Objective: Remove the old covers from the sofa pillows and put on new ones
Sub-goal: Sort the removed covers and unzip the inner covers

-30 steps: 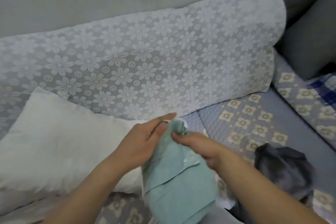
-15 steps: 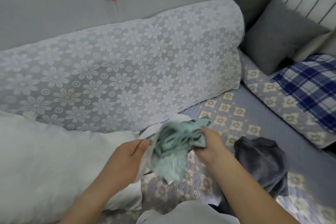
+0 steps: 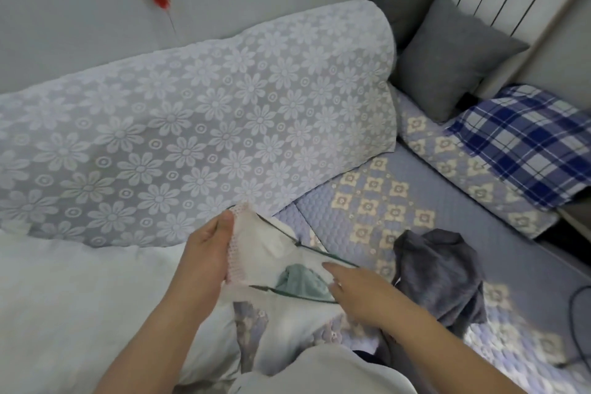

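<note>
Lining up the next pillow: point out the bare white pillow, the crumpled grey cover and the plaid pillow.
bare white pillow (image 3: 73, 294): head view, middle of its top face.
crumpled grey cover (image 3: 439, 275): head view, centre of the heap.
plaid pillow (image 3: 524, 144): head view, middle of its checked face.

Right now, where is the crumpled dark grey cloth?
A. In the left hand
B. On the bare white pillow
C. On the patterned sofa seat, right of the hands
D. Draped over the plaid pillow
C: the crumpled dark grey cloth lies on the patterned sofa seat, just right of the right hand, which does not hold it.
</note>
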`<state>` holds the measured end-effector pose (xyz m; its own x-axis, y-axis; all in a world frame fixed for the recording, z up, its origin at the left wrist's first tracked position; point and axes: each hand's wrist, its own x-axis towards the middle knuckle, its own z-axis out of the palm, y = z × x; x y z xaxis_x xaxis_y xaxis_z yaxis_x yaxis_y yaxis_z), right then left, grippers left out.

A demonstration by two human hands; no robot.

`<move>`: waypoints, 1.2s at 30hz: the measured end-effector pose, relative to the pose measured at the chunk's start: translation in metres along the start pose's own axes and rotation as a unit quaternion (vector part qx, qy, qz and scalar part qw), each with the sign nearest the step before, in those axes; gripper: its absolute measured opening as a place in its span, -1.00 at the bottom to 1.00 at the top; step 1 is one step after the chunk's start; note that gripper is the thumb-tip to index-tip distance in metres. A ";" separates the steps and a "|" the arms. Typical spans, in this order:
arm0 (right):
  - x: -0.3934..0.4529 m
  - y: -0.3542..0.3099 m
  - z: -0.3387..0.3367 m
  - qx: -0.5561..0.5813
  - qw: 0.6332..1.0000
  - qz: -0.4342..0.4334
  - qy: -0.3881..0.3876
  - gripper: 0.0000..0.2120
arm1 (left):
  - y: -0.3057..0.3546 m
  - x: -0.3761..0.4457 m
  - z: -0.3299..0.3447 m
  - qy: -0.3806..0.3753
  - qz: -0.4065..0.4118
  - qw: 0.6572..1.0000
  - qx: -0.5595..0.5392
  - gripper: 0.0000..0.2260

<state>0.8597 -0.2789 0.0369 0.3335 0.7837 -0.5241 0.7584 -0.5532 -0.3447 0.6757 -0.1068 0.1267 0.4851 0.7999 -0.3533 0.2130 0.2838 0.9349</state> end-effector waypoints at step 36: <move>-0.081 -0.036 -0.117 0.463 0.843 -0.128 0.244 -0.84 | 0.020 -0.053 0.102 -0.129 0.166 0.977 -0.029 -0.80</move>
<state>0.8707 -0.2892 0.1827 0.5869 0.8088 -0.0360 0.1539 -0.1551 -0.9758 0.7411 -0.1973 0.1603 0.7179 0.6959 -0.0192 -0.0380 0.0667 0.9970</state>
